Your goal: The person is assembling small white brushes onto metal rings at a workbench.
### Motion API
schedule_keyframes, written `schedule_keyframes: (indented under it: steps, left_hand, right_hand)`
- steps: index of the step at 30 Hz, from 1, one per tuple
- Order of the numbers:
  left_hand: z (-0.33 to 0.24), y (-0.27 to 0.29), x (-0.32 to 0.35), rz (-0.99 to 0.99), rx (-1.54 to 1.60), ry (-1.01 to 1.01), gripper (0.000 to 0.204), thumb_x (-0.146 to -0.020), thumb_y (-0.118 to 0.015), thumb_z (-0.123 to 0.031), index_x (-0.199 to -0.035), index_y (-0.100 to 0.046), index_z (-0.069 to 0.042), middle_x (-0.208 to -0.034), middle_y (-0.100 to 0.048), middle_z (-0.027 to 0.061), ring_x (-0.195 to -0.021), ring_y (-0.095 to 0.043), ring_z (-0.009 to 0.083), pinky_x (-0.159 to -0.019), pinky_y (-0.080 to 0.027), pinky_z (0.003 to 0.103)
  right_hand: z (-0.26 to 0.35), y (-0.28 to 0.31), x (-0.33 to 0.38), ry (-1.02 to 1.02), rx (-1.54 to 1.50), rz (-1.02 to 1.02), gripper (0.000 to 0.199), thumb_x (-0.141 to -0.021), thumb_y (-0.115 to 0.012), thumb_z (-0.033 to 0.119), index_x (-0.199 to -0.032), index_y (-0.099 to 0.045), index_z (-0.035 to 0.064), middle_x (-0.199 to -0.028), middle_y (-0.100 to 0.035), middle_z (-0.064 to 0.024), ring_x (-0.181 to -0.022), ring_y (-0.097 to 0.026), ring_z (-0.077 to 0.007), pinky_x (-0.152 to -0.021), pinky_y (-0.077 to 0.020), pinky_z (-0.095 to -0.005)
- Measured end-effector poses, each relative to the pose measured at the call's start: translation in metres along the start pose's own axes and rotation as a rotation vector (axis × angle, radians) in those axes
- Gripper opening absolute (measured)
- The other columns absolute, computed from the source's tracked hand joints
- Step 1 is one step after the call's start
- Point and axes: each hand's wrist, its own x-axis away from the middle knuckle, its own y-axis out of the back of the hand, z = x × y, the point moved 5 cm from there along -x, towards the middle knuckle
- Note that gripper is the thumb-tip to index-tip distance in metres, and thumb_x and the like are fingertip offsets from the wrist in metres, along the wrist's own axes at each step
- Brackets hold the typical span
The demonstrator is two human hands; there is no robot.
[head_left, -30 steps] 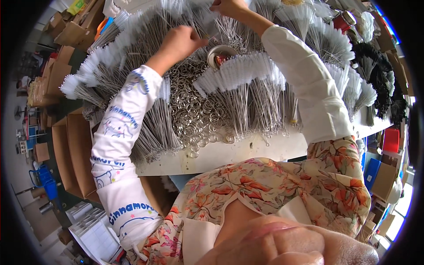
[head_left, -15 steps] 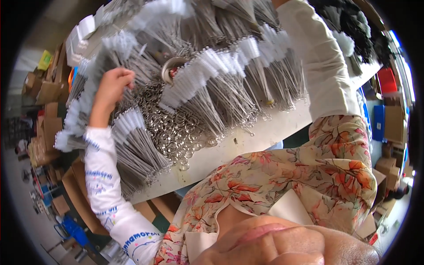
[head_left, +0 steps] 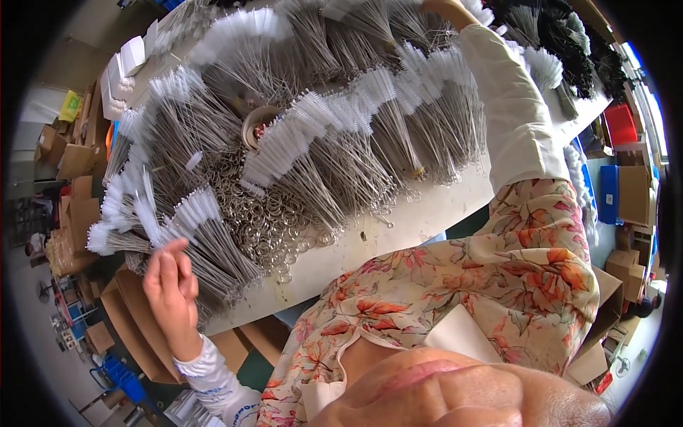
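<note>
Several bundles of thin wire brushes with white bristle heads [head_left: 299, 128] and twisted metal stems cover the table. My left hand [head_left: 173, 288] is over the table's left edge, beside a bundle of brushes [head_left: 220, 238]. Its fingers are bent and close together; anything between them cannot be made out. A white bristle head [head_left: 146, 217] stands up just beyond the fingertips. My right hand [head_left: 449, 10] reaches to the far brushes at the top edge, its fingers mostly cut off. Between the bundles lies a heap of metal rings [head_left: 274, 220].
A round bowl [head_left: 257, 128] with small reddish things sits among the brushes. Black-bristled brushes [head_left: 580, 71] lie at the far right. An open cardboard box [head_left: 131, 320] stands below the table's left edge. White boxes [head_left: 131, 55] are at the far left.
My left hand has come back from the far left bundles toward me, to the table's near left edge. My right arm stays stretched toward the far brushes. The view has shifted slightly.
</note>
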Motion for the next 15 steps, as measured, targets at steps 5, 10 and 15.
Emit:
schedule_keyframes:
  steps: [5,10,15]
  left_hand:
    - [0.038,0.022,0.038,-0.082,0.124,0.038,0.03,-0.096,-0.047,-0.024,-0.099,-0.059,0.003,-0.066,-0.044,-0.0013,-0.047,-0.025,0.0008,-0.039,-0.018,0.016]
    - [0.053,0.032,0.062,-0.138,0.173,0.055,0.028,-0.096,-0.046,-0.022,-0.096,-0.059,0.003,-0.065,-0.044,-0.0008,-0.046,-0.023,0.0008,-0.039,-0.017,0.016]
    - [0.057,0.017,0.066,-0.125,0.279,0.019,0.028,-0.095,-0.049,-0.022,-0.093,-0.059,0.003,-0.064,-0.044,-0.0005,-0.046,-0.025,0.0007,-0.039,-0.018,0.016]
  right_hand:
    - [0.006,-0.003,0.003,0.018,0.023,0.027,0.031,-0.07,-0.066,0.036,-0.087,-0.066,0.0106,-0.097,-0.065,-0.0128,-0.094,-0.062,-0.029,-0.083,-0.0471,-0.0419]
    - [0.002,0.015,-0.052,0.128,-0.444,-0.035,0.015,-0.079,-0.059,0.019,-0.082,-0.064,0.0053,-0.064,-0.064,-0.0083,-0.062,-0.065,-0.02,-0.053,-0.0511,-0.0313]
    - [0.082,0.049,-0.064,0.767,-0.152,-0.496,0.017,-0.079,-0.059,0.021,-0.078,-0.062,0.0044,-0.073,-0.062,-0.005,-0.065,-0.061,-0.0185,-0.054,-0.0492,-0.0308]
